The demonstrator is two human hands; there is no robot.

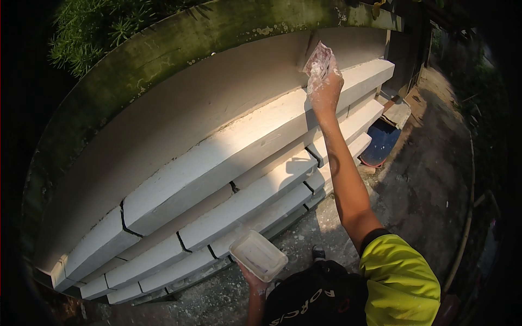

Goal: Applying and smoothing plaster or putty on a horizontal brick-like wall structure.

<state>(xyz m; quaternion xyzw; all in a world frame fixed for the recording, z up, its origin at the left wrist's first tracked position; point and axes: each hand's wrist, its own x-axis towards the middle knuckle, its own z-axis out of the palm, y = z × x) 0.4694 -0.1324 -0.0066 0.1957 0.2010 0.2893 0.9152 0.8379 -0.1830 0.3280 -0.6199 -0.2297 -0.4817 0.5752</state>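
My right hand [325,93], coated with white residue, stretches far out to the wall. Its fingers are closed on a crumpled, white-smeared sheet [321,57]; whether it is cloth or plastic, I cannot tell. The sheet is by the upper wall face [261,70], just above the top white ledge [217,146]; contact is unclear. Down near my body, my left hand [253,278] grips a shallow, rectangular translucent plastic tub [259,255] from its near left side. Whitish residue shows inside the tub. Most of my left fingers are hidden beneath it.
Stepped white ledges with dark gaps run along the wall under a mossy green coping [179,51]. A leafy plant [103,32] hangs over at upper left. Beyond my right arm, a dark blue container [380,144] stands beside the concrete path [424,185]. White spatters mark the ground.
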